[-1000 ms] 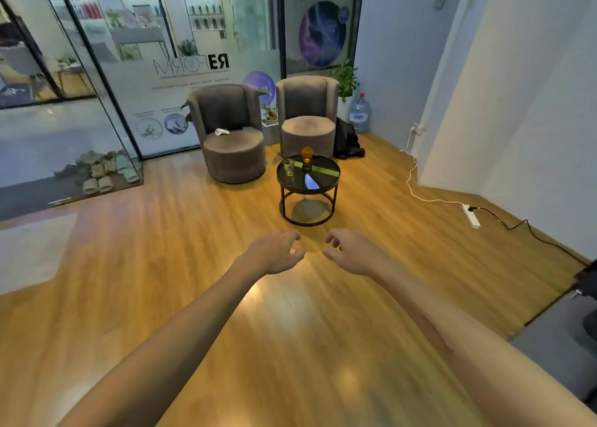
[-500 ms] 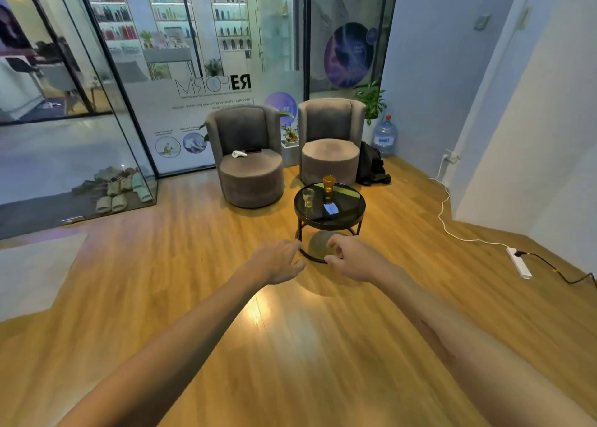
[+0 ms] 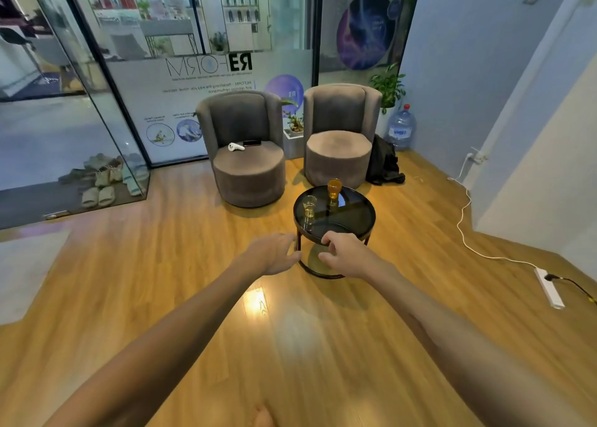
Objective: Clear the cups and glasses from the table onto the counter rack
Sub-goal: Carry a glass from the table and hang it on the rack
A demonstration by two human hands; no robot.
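Two grey armchairs (image 3: 248, 148) are seen at the far side by the glass wall. Nearer, a round black glass surface (image 3: 355, 215) carries an amber glass (image 3: 334, 188) at its far edge and a clear glass (image 3: 309, 205) to the left. The left hand (image 3: 273, 255) and right hand (image 3: 347, 257) are held out, empty, fingers loosely curled, just apart.

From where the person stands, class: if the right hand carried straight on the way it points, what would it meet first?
Probably the round table's near rim, ahead of the right hand; the clear glass stands beyond. Depth is uncertain.
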